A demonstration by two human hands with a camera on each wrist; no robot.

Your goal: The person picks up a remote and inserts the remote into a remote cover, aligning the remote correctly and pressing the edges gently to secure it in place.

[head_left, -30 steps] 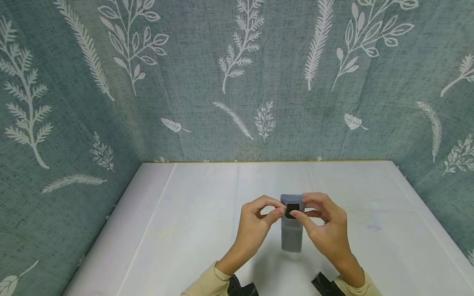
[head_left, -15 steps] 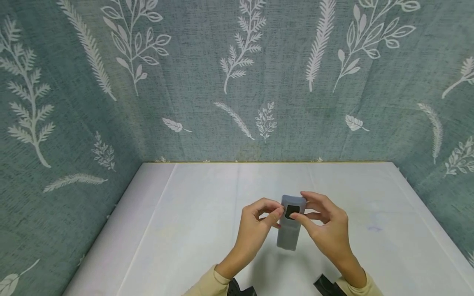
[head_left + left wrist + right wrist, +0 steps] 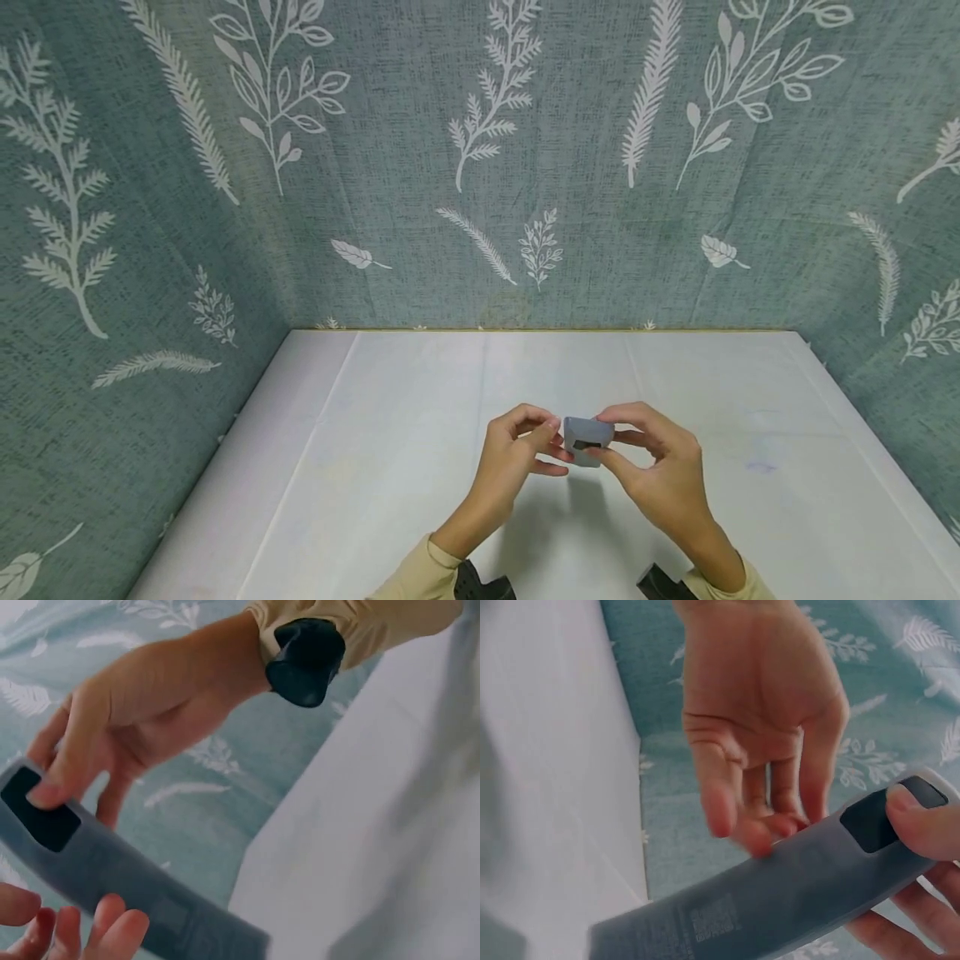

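A long, narrow, slightly curved grey device (image 3: 588,431), like a remote control in a translucent cover, is held above the table with its end towards the head camera. My right hand (image 3: 663,471) grips it near one end, thumb on its black window (image 3: 56,827). My left hand (image 3: 501,471) is at its left side with fingers loosely bent. Left fingertips (image 3: 120,930) overlap the device's side in the left wrist view; whether they touch is unclear. Faint printing shows on the grey body (image 3: 705,915) in the right wrist view.
The white table (image 3: 375,417) lies below both hands, with their shadows on it. Green-grey cloth (image 3: 390,167) with white leaf prints stands behind and at both sides. Black wrist mounts (image 3: 483,583) show at the beige cuffs.
The device has tilted from showing its long face to showing mostly its end, and has lowered slightly. My left fingers have come away from its upper edge and spread; my right hand keeps its grip.
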